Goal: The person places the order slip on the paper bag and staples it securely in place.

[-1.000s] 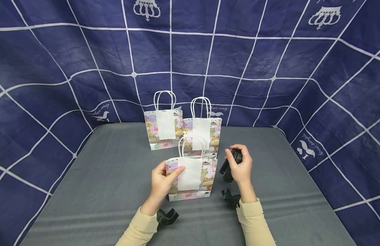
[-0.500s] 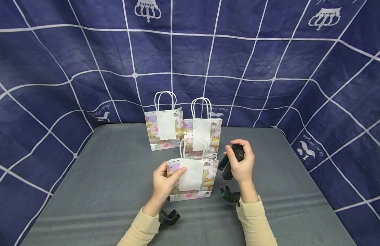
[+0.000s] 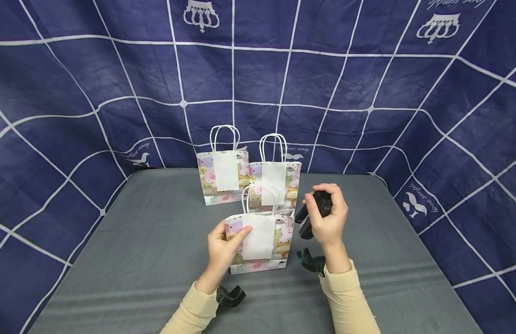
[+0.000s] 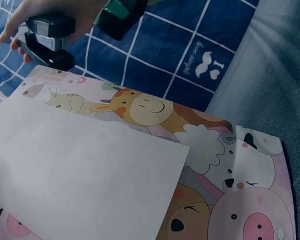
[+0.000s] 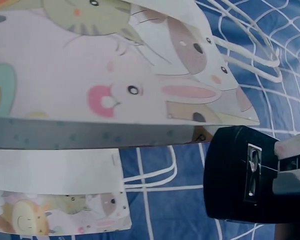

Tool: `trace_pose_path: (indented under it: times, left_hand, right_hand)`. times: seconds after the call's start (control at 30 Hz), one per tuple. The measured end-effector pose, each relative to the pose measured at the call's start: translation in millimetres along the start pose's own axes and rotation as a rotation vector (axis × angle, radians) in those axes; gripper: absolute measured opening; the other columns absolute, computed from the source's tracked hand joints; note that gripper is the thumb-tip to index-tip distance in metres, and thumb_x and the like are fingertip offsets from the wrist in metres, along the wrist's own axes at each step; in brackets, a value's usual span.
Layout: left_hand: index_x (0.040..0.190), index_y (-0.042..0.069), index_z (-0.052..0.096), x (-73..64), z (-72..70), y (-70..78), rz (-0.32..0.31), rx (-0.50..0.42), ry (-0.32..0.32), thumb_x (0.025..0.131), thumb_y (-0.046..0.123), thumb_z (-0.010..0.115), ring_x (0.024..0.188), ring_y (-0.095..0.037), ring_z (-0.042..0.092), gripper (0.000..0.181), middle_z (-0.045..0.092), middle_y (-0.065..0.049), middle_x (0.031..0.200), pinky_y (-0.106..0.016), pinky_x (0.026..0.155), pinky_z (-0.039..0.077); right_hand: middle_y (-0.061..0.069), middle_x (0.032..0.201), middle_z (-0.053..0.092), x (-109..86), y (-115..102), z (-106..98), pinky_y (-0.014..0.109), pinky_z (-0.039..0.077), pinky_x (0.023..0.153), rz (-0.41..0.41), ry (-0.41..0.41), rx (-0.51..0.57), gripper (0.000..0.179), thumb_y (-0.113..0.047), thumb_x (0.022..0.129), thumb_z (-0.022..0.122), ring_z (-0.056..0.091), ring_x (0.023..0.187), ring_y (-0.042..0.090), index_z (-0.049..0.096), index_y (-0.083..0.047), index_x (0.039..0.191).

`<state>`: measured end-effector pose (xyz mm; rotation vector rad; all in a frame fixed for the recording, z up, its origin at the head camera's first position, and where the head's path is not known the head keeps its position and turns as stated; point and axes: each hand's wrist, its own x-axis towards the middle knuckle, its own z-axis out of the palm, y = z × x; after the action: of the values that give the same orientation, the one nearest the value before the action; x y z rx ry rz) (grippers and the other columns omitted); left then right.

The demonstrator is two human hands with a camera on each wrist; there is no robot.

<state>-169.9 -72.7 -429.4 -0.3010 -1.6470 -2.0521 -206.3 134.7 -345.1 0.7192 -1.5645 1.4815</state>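
Observation:
A paper gift bag (image 3: 282,239) with cartoon animals and white twisted handles stands upright on the grey surface. My left hand (image 3: 221,250) pinches its left edge, thumb in front over a white paper sheet (image 3: 258,239) lying flat against the bag. To the right, my right hand (image 3: 333,222) grips a black stapler (image 3: 321,204), tilted beside the bag's upper right side. The left wrist view shows the stapler (image 4: 50,30) with its jaws apart. From the right wrist, the stapler's front end (image 5: 230,172) appears close to the bag's top corner (image 5: 245,117); contact cannot be told.
Two similar bags, one at the back left (image 3: 226,174) and one at the back right (image 3: 274,181), stand behind, each with a white sheet on its front. A blue white-gridded cloth (image 3: 325,79) hangs around the grey-covered table (image 3: 149,241). Black camera mounts sit at both wrists.
My right hand has lifted the stapler slightly, away from me, nearer the bag's top right edge. My left hand and the front bag have barely shifted; the rear bags stay put.

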Motion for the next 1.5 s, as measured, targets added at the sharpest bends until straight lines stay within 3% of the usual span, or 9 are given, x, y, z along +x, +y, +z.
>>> trace_pose_path:
  times: [0.3,0.53,0.87,1.13,1.23,1.5]
  left_hand:
    - [0.09,-0.012,0.061,0.6,-0.1,0.2,0.01,0.019,0.006,0.075,-0.012,0.071,0.064,-0.007,0.06,0.018,0.067,-0.008,0.077,-0.023,0.051,0.051]
    - [0.088,-0.012,0.062,-0.4,1.2,0.9,0.017,0.031,0.016,0.075,-0.008,0.073,0.063,-0.008,0.061,0.017,0.066,-0.018,0.077,-0.026,0.05,0.052]
    - [0.08,-0.009,0.061,0.3,2.1,1.4,0.049,0.106,0.053,0.072,-0.012,0.074,0.052,0.0,0.046,0.016,0.064,0.0,0.068,-0.015,0.041,0.038]
    - [0.085,-0.012,0.061,0.8,0.5,2.7,0.022,0.077,0.059,0.073,-0.013,0.073,0.053,0.0,0.051,0.017,0.065,0.005,0.069,-0.016,0.044,0.042]
    - [0.085,-0.011,0.063,0.6,-0.5,-3.3,0.029,0.065,0.053,0.073,-0.011,0.074,0.052,0.0,0.05,0.016,0.064,0.005,0.068,-0.016,0.042,0.041]
    - [0.086,-0.011,0.064,0.5,2.8,5.5,0.02,0.104,0.05,0.072,-0.01,0.075,0.056,-0.002,0.054,0.017,0.066,0.003,0.071,-0.017,0.046,0.044]
  right_hand:
    - [0.022,0.077,0.051,4.5,2.4,6.7,0.025,0.053,0.06,-0.079,0.058,0.101,0.031,-0.006,0.084,0.067,0.061,0.064,0.016,0.051,0.02,0.089]
    - [0.021,0.075,0.053,8.8,-3.7,21.8,0.021,0.048,0.064,-0.132,0.007,0.024,0.039,-0.023,0.086,0.067,0.058,0.069,0.013,0.055,0.014,0.088]
    - [0.013,0.078,0.057,7.5,-1.1,49.0,0.026,0.045,0.065,-0.224,-0.116,-0.015,0.031,-0.025,0.09,0.063,0.055,0.071,0.02,0.059,0.006,0.09]
    - [0.016,0.081,0.058,2.7,7.5,64.0,0.027,0.046,0.069,-0.247,-0.045,-0.038,0.031,-0.025,0.091,0.061,0.055,0.073,0.024,0.058,0.006,0.089]
    - [0.016,0.081,0.057,1.7,10.1,67.9,0.028,0.046,0.069,-0.271,-0.029,-0.041,0.03,-0.024,0.091,0.061,0.055,0.073,0.025,0.058,0.006,0.089]
    - [0.015,0.081,0.057,-1.1,14.2,74.5,0.029,0.046,0.066,-0.309,-0.056,-0.048,0.028,-0.023,0.092,0.06,0.055,0.071,0.025,0.057,0.005,0.09]
